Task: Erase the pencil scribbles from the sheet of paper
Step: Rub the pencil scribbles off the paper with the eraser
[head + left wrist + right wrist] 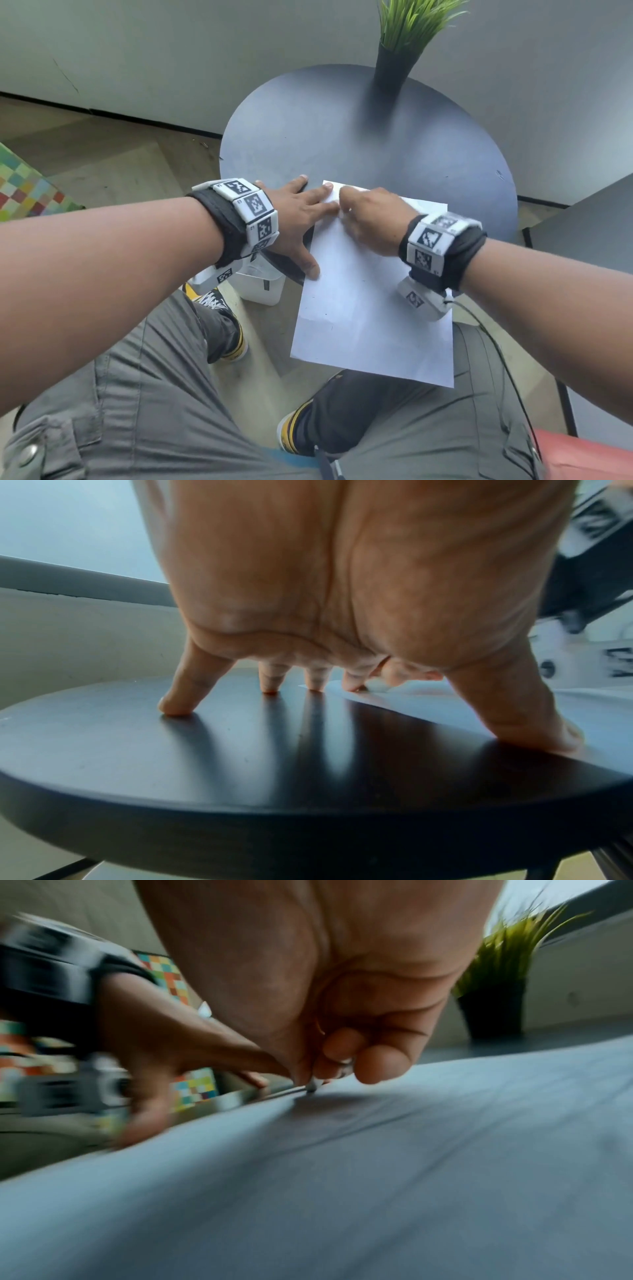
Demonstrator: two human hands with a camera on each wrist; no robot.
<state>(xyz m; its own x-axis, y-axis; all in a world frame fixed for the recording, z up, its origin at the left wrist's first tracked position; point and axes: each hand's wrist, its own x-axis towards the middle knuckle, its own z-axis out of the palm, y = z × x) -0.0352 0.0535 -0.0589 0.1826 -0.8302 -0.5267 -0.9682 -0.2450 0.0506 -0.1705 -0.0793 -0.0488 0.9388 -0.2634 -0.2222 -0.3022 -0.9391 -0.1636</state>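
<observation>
White sheet of paper (pixel 370 308) pinned by splayed left hand (pixel 294 219); curled right hand (pixel 373 219) pinching small eraser (pixel 313 1087).

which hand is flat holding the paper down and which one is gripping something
The left hand lies spread, fingertips pressing the paper and table. The right hand is curled, pinching a small eraser.

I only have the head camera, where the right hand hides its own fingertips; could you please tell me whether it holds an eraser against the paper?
Observer: Yes; the right wrist view shows the right hand pinching a small pale eraser, tip on the paper.
Operator: Thanks. Are all left fingers on the paper?
Observer: No; the left wrist view shows the left hand's little fingertip pressing the bare table.
</observation>
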